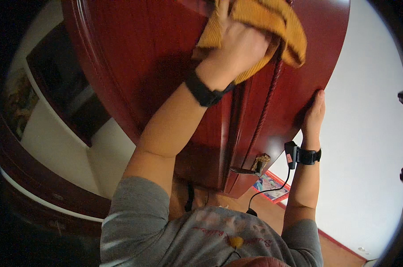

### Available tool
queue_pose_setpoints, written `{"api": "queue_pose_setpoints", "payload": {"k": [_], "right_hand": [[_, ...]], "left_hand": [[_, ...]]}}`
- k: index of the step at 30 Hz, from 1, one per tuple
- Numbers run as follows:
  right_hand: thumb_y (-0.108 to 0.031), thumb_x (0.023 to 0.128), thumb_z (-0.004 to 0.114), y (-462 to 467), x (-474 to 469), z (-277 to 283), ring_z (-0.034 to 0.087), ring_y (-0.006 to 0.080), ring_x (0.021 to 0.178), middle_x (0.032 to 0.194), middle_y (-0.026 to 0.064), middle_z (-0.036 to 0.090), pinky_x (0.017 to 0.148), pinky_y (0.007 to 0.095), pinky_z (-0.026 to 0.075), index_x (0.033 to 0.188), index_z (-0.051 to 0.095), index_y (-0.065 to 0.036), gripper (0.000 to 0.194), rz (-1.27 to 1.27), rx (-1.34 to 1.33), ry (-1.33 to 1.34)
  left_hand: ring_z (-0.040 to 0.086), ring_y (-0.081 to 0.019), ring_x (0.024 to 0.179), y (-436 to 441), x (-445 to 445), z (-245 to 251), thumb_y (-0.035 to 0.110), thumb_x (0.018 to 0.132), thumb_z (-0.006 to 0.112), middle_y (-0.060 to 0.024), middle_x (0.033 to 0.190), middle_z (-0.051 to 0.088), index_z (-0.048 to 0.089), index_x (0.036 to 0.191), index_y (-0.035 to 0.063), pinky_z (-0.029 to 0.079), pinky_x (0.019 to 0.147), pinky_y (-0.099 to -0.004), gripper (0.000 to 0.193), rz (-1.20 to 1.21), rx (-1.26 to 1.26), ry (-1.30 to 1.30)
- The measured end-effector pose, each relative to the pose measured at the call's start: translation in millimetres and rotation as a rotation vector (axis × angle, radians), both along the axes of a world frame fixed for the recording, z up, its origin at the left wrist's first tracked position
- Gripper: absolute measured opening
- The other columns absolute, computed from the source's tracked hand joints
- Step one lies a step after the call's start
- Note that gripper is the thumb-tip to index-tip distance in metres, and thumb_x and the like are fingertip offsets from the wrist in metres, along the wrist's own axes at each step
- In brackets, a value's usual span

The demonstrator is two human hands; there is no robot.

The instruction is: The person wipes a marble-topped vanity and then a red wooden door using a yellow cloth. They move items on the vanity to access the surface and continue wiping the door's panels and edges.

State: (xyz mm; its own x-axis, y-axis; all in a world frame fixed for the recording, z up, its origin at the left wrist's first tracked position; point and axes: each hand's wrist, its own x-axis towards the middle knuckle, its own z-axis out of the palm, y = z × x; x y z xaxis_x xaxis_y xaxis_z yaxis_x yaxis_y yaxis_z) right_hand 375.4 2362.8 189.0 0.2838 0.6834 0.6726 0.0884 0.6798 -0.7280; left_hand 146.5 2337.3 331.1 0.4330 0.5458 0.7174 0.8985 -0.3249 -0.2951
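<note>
A mustard-yellow ribbed cloth (293, 43) is bunched in my left hand (243, 46) against the upper face of a glossy dark red wooden door (181, 60). Part of the cloth hangs over the door's raised rope-pattern moulding, and motion blurs the hand. My right hand (315, 115) grips the outer edge of the door at the right, its fingers partly hidden. Below, near that same edge, the door bears a metal lever handle (245, 171) on an ornate gold-coloured plate (262, 160).
A white wall (361, 133) rises at the right. Behind the door's lower edge lies a reddish-brown floor (338, 250), with a red-bordered colourful picture (271, 188) near the wall. Dark furniture or framing (68, 73) stands at the left. A black cable (271, 189) runs from my right wrist device.
</note>
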Motion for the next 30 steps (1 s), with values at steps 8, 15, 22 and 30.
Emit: {"api": "queue_pose_setpoints", "payload": {"k": [8,15,22,30], "right_hand": [[-0.036,0.1,0.034,0,-2,2,0.05,0.0188,0.099,0.108,0.01,0.057,0.09,0.0308,0.038,0.113,0.052,0.004,0.046,0.041,-0.026,0.035],[-0.034,0.1,0.035,-3,-1,2,0.05,0.0194,0.102,0.111,0.0102,0.057,0.093,0.0315,0.038,0.117,0.051,0.003,0.044,0.108,-0.001,-0.01],[-0.034,0.099,0.036,-9,2,3,0.05,0.0181,0.103,0.112,0.0095,0.057,0.092,0.0303,0.037,0.118,0.05,0.002,0.043,0.117,0.023,0.002],[-0.036,0.099,0.037,-21,-2,11,0.05,0.0187,0.102,0.113,0.0097,0.057,0.092,0.032,0.038,0.119,0.05,0.002,0.044,0.18,0.07,0.025]], "left_hand": [[0.039,-0.0289,0.127,-36,18,-100,0.033,0.083,0.055,-0.0133,0.131,0.048,0.052,0.125,0.0096,0.017,0.11,-0.0497,0.049,-0.657,0.148,-0.591],[0.036,-0.0349,0.128,-15,-15,-2,0.031,0.062,0.08,-0.0197,0.135,0.04,0.043,0.129,0.0034,0.021,0.11,-0.0484,0.082,-0.245,0.639,0.075],[0.042,-0.0369,0.117,-24,-44,41,0.034,0.072,0.068,-0.0139,0.121,0.051,0.061,0.108,0.0088,0.027,0.107,-0.0485,0.044,-0.715,0.532,-0.372],[0.043,-0.0378,0.117,-42,-119,109,0.027,0.076,0.065,-0.0144,0.117,0.055,0.059,0.112,0.0089,0.03,0.104,-0.0476,0.041,-0.25,0.644,0.011]]}}
